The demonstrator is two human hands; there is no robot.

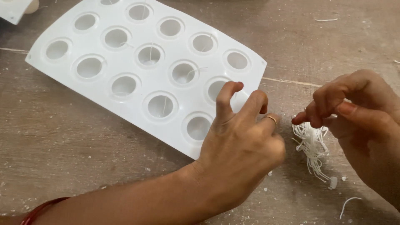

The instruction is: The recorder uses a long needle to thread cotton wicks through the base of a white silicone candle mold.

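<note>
Left hand: the left hand [239,141] is hovering over the near right corner of the mould, fingers curled and spread a bit, thumb and forefinger narrowing toward each other. Can't really tell if it's pinching anything, since the hand is hiding whatever sits under the fingertips.

Right hand: the right hand [358,112] is sitting on the right side, fingertips pinched together and gripping the top of a bundle of wicks [313,148] (thin white strings, all tangled at the bottom), which is hanging down just off the mould's right edge and touching the table.

Mould: a white silicone mould [125,62] with round cavities is lying tilted across the far left of the scene. Several cavities are already showing a thin wick standing inside.

Ring: a gold ring [271,118] is showing on one finger of the left hand.

Bangle: a red bangle [39,210] is peeking in at the near left edge, on the left wrist.

Table: the wooden table [62,146] is looking worn and is dotted with small white crumbs, plus a loose wick [348,205] lying near the right.
</note>
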